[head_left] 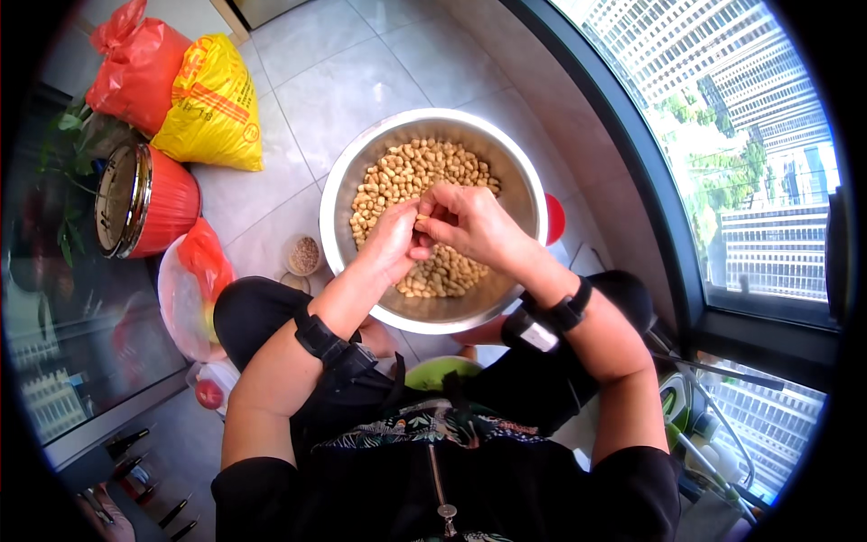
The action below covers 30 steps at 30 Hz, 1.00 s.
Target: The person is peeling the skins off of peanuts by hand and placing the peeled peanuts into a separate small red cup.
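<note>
A wide steel basin (519,203) on the floor in front of me holds a heap of unshelled peanuts (424,167). Over its middle my left hand (393,242) and my right hand (474,226) meet, thumbs and fingertips pinched together. A pale peanut (422,218) shows between the fingertips, gripped from both sides; part of it is hidden by the fingers. Both wrists wear black straps with small devices. Left of the basin stands a small round container (304,254) of light brown bits, too small to make out.
A green bowl (433,373) sits between my legs. To the left are a red pot (167,200), a yellow bag (212,108), a red bag (135,77) and a clear plastic bag (181,307). A red object (554,219) shows behind the basin's right rim. Windows line the right.
</note>
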Tool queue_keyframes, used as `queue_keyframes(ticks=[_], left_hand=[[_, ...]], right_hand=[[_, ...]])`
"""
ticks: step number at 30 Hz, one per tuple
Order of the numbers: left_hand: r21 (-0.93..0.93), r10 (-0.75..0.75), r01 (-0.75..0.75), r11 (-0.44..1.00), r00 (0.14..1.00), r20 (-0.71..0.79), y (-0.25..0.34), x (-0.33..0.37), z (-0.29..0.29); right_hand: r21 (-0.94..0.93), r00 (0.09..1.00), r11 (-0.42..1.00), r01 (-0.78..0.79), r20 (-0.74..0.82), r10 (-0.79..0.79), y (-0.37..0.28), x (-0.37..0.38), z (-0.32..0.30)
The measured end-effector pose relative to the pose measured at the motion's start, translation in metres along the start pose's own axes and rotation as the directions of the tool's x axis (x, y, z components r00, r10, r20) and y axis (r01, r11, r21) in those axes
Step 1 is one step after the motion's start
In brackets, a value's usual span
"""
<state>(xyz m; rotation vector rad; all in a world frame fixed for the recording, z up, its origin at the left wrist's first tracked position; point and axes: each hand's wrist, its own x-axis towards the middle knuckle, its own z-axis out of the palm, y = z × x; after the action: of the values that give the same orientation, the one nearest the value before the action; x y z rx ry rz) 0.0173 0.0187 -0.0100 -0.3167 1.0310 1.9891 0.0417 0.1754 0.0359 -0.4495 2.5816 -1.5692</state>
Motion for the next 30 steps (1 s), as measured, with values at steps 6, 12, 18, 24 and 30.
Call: queue_keyframes(ticks=[6,12,18,24,30], left_hand=[[0.081,0.033,-0.032,0.996,0.999,0.0,0.0,0.0,0.004],[0.018,0.019,-0.019,1.0,1.0,0.003,0.002,0.001,0.001],[-0.006,0.034,-0.035,0.999,0.998,-0.052,0.004,-0.001,0.007],[0.015,0.044,-0.043,0.999,0.998,-0.047,0.004,0.0,0.008],[0.001,0.086,-0.086,0.996,0.993,-0.083,0.007,-0.003,0.006]], right_hand=[[-0.004,0.993,0.995,-0.096,0.067,0.096,-0.006,0.0,-0.007],[0.017,0.997,0.997,-0.071,0.037,0.07,-0.006,0.0,-0.003],[-0.192,0.983,0.967,0.165,-0.041,-0.176,0.002,-0.004,0.002],[-0.099,0.988,0.988,0.121,-0.085,-0.129,0.0,-0.001,-0.002],[0.136,0.976,0.991,0.0,-0.214,0.03,-0.006,0.002,0.005]])
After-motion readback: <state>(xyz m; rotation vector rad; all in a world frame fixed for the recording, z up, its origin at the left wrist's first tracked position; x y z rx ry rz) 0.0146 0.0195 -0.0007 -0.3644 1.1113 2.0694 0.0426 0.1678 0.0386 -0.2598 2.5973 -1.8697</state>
